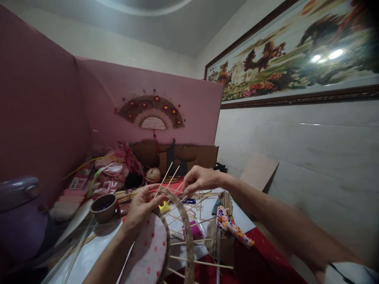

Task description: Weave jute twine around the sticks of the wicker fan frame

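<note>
A half-made fan [186,225] stands in front of me, with thin wooden sticks radiating from a rounded base [154,246] covered in white cloth with red dots. A curved band of brown twine [188,236] is woven across the sticks. My left hand [145,203] grips the fan at the upper end of this band, its thumb in front and fingers behind. Just right of there, my right hand [203,179] is closed in a pinch near the stick tips. What lies between its fingertips is too small to make out.
A glue gun with a flowered cover [232,227] lies to the right. At left are a brown bowl [103,207] and a purple container [22,217]. Behind are cloth scraps [112,169], a twine ball [153,174] and cardboard [198,156]. A finished fan [152,112] hangs on the pink panel.
</note>
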`<state>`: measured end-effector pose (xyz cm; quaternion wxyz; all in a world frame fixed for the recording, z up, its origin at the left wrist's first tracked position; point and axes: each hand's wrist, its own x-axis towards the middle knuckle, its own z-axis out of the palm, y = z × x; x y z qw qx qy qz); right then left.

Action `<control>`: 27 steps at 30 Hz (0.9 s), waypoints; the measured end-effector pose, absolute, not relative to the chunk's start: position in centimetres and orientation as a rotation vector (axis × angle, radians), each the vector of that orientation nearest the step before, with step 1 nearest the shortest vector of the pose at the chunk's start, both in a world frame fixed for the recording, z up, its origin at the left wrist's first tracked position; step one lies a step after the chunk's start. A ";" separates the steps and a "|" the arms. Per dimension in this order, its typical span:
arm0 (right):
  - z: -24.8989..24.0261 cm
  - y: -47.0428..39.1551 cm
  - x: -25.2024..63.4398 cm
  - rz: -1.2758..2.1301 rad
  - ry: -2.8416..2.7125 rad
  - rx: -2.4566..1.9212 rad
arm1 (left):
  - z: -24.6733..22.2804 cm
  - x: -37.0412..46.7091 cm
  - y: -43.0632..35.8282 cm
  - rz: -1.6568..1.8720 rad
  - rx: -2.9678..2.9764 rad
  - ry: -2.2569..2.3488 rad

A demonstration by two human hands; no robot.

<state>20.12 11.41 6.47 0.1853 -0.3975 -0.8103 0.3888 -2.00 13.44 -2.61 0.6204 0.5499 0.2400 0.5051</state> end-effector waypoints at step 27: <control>4.6 12.3 23.0 0.682 -2.102 -1.166 | -2.6 -2.1 13.4 1.105 1.158 0.568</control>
